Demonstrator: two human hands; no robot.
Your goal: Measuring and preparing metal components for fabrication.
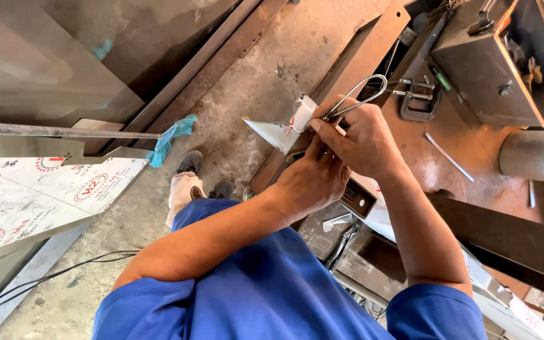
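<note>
The right hand is closed around the shank of a bent metal rod loop, fingers curled tight, with the rounded end of the loop sticking up and away past the knuckles. The left hand sits directly under and against the right, fingers wrapped around the lower part of the same work; what exactly they pinch is hidden behind the right hand. Just left of the thumbs, a folded sheet-metal piece with a white protective film juts out to a sharp point over the concrete floor, touching the hands' grip at its upper corner.

The rusty workbench edge runs diagonally beneath both hands. On it, a C-clamp lies just beyond the loop, and 1 thin metal strip lies to the right, well apart. Open floor lies to the left, bounded by film-covered sheets and a turquoise broom.
</note>
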